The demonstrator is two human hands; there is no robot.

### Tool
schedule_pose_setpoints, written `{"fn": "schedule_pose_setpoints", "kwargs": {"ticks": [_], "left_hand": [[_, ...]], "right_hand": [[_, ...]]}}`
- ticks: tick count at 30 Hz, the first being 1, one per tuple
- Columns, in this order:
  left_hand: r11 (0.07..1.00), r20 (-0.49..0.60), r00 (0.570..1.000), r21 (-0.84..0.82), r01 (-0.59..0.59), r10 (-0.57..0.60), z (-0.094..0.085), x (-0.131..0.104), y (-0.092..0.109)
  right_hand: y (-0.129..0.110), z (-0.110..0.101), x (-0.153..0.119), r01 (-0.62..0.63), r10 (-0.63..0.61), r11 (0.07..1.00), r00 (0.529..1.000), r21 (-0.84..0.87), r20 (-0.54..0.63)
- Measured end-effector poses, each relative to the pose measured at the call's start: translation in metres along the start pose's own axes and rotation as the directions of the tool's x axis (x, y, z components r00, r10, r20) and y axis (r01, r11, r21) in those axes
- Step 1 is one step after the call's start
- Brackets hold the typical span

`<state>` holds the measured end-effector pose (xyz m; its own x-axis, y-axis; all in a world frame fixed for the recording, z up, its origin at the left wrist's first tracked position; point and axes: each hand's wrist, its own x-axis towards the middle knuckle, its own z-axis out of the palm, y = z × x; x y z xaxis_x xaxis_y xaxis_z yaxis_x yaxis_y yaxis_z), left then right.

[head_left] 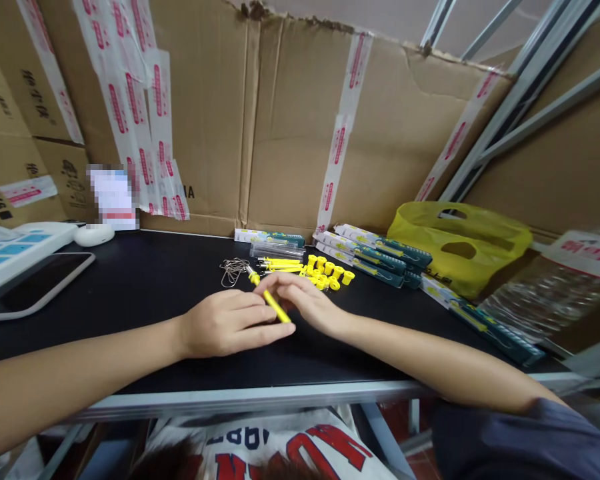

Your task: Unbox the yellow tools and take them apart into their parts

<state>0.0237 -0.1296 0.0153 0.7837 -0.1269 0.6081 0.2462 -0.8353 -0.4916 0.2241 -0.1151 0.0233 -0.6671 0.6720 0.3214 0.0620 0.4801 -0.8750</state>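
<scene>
Between my two hands is a slim yellow stick (279,308) with a silver, wire-like tip at its upper left end. My left hand (233,323) has its fingers closed on the lower part of the stick. Curled over the stick's upper part, my right hand (303,298) touches it with its fingertips. Just beyond the hands lie several yellow caps (334,283), a row of yellow sticks (283,265), clear tubes (277,251) and a tangle of thin metal wire loops (234,272).
Printed slim boxes (375,257) are stacked behind and right, beside a yellow plastic bag (460,247) and a clear plastic package (555,300). A phone (40,283) and a white keyed device (23,250) lie left. Cardboard (290,133) stands behind the black table (145,280).
</scene>
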Motion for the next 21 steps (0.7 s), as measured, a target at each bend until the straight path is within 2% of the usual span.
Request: {"fn": "schedule_pose_setpoints", "kwargs": {"ticks": [3, 5, 6, 8, 11, 14, 21], "left_hand": [[0.995, 0.074, 0.993, -0.034, 0.097, -0.094, 0.006, -0.003, -0.004], [0.98, 0.22, 0.967, -0.124, 0.158, -0.128, 0.01, -0.006, -0.006], [0.966, 0.289, 0.946, -0.167, 0.199, -0.145, 0.012, -0.008, -0.007], [0.928, 0.384, 0.903, -0.226, 0.296, -0.195, 0.014, -0.01, -0.008], [0.87, 0.465, 0.848, -0.271, 0.412, -0.256, 0.015, -0.012, -0.011], [0.847, 0.501, 0.825, -0.292, 0.444, -0.261, 0.015, -0.013, -0.012], [0.847, 0.517, 0.82, -0.297, 0.442, -0.247, 0.015, -0.013, -0.012]], "right_hand": [[0.0, -0.025, 0.03, 0.003, -0.014, 0.992, 0.996, -0.125, -0.088], [0.002, -0.044, 0.051, 0.009, -0.051, 0.959, 0.988, -0.282, -0.143], [0.004, -0.054, 0.061, 0.001, -0.052, 0.924, 0.991, -0.382, -0.124], [0.009, -0.071, 0.073, 0.012, -0.058, 0.796, 0.997, -0.606, -0.057], [0.021, -0.089, 0.077, 0.042, -0.046, 0.564, 0.999, -0.825, 0.02], [0.034, -0.097, 0.073, 0.046, 0.007, 0.424, 0.998, -0.904, 0.055], [0.053, -0.104, 0.074, 0.077, 0.037, 0.357, 0.995, -0.931, 0.096]]}}
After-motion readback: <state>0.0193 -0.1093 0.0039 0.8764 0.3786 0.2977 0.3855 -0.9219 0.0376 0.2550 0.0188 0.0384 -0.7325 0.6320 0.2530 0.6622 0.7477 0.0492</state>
